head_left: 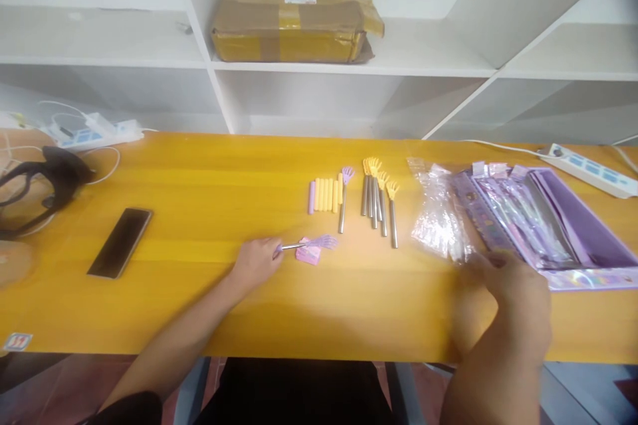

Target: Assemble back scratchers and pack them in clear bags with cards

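Note:
My left hand [258,260] is closed round the handle of a purple-clawed back scratcher [294,246], its metal rod pointing right over a small pink card [308,254]. Blurred by motion, my right hand [513,289] is at the near edge of the clear plastic bags [441,216], by the purple box; its fingertips are too smeared to read. Another purple back scratcher [342,206] lies ahead, beside a row of yellow handle sleeves [326,194] with a purple sleeve [312,197] at the left end. Several yellow-clawed back scratchers [383,206] lie to the right.
An open purple box [593,279] with packaged items stands on the right. A phone [119,242] and a black strapped device [64,176] lie left. Power strips [593,169] sit at the back. A taped cardboard box [292,36] rests on the white shelf above.

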`<state>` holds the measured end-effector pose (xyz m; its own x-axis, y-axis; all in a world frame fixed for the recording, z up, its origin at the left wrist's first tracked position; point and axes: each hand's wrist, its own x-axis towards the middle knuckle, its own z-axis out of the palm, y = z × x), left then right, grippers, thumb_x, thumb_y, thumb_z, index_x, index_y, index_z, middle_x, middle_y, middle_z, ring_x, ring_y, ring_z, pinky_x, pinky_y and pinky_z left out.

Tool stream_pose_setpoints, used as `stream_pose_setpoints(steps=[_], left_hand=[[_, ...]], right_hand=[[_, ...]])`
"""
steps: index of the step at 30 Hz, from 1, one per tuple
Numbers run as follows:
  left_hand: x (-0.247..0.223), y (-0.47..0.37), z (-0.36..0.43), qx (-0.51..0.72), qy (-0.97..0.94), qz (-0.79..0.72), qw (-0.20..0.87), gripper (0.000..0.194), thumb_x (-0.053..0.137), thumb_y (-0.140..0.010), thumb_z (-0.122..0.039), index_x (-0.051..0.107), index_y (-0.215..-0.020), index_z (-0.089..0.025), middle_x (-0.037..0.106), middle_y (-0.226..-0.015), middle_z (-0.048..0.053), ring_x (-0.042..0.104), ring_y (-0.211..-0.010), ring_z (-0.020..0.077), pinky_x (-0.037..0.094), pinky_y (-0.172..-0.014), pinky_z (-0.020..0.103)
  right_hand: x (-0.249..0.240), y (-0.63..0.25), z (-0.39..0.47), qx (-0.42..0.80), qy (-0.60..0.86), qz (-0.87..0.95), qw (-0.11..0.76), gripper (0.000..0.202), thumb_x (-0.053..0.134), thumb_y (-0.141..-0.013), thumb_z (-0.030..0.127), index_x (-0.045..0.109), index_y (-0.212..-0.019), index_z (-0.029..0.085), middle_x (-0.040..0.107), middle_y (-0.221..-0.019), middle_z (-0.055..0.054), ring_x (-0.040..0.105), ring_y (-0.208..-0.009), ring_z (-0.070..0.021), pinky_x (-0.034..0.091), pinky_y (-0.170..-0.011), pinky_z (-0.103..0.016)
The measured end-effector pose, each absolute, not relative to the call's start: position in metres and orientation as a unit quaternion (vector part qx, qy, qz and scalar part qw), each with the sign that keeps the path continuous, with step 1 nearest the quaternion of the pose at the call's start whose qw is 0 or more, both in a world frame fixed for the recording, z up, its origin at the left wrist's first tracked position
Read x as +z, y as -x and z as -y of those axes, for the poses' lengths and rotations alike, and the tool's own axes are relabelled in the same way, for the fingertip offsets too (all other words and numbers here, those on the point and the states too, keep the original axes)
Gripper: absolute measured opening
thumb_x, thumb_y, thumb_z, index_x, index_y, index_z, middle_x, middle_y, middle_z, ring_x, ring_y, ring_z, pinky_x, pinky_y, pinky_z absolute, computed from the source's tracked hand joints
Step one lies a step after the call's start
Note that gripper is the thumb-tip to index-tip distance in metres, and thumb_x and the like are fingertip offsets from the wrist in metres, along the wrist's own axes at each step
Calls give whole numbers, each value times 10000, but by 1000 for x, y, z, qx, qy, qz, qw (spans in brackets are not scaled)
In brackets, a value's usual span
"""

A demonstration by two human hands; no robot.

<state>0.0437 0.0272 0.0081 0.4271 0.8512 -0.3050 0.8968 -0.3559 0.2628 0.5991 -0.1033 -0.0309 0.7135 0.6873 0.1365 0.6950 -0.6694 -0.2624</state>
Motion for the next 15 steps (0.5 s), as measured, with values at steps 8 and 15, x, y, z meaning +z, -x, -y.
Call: stream_pose_setpoints(steps=[8,15], left_hand=[[-2,-42,-22,79,-760,-543,349,200,529,-1049,-334,549,-1208,-214,712,-987,47,677,-855,207,483,-788,309],[3,-35,-21,193,-730,-373,539,461,516,-1079,-569,614,-1364,-220,570,-1108,60,537,-874,165,513,-845,313]], right_hand=[[-2,-552,103,-154,913,300,228,359,620,-881,304,878,-1100,185,749,-943,-274,693,-887,-410,450,-770,-549],[52,-382,88,-142,730,569,350,346,594,-1063,303,763,-1365,296,671,-875,-134,665,-755,-280,545,-740,-441]])
